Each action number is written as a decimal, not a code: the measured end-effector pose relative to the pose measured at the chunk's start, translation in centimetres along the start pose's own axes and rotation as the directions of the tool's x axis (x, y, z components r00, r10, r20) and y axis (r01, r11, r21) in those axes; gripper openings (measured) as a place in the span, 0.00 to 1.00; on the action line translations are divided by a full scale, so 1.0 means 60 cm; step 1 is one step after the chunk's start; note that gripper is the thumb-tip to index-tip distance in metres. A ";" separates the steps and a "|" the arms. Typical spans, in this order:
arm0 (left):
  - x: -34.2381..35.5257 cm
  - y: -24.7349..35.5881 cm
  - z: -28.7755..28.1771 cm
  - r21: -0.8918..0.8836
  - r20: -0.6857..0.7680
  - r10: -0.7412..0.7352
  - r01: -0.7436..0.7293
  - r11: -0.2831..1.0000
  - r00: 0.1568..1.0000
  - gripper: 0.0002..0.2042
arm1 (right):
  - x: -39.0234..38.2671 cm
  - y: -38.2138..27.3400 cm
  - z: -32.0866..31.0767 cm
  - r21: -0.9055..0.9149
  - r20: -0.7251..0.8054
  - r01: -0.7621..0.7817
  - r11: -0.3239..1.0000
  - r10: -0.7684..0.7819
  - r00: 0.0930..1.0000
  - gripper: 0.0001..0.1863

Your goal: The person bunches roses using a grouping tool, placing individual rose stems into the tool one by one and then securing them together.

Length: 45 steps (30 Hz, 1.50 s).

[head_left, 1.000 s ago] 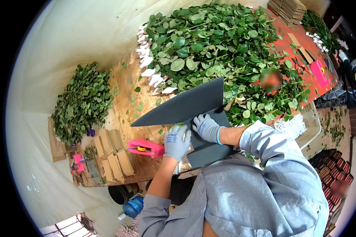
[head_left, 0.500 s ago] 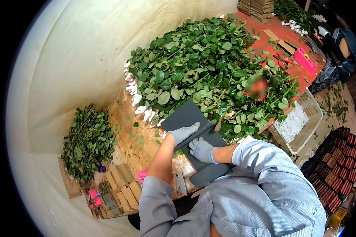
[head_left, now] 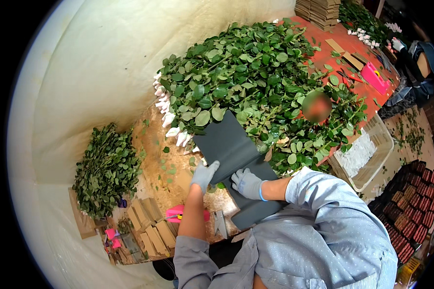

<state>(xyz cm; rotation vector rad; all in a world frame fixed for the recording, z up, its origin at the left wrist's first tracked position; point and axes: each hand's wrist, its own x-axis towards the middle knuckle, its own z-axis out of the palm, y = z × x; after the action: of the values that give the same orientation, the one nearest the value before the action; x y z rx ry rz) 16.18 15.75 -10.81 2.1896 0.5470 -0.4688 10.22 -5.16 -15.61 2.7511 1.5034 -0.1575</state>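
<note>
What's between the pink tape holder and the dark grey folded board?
In the head view, a grey metal tool lies on the tabletop between the pink tape holder and the dark grey folded board.

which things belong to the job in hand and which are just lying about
In use:
dark grey folded sheet, under grey-gloved right hand
grey-gloved left hand at its edge

Seemingly lying about:
pink tape dispenser
silver metal tool
flat brown cardboard pieces

The left grey-gloved hand (head_left: 204,176) touches the edge of 1 creased, dark-grey flat sheet (head_left: 226,142); the right grey-gloved hand (head_left: 247,184) rests on it, beside heaped leafy green stems (head_left: 246,72).
</note>
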 end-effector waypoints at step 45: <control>0.266 0.034 -0.057 0.443 0.679 0.384 -0.766 0.466 0.626 0.26 | 0.002 0.006 0.007 0.097 0.018 -0.078 0.992 0.076 0.997 0.20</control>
<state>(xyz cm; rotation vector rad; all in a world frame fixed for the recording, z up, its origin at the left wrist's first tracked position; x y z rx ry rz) 31.14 20.84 -15.44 2.6064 -0.8759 -0.9048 10.53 -5.25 -16.03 2.8721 1.4212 -0.2560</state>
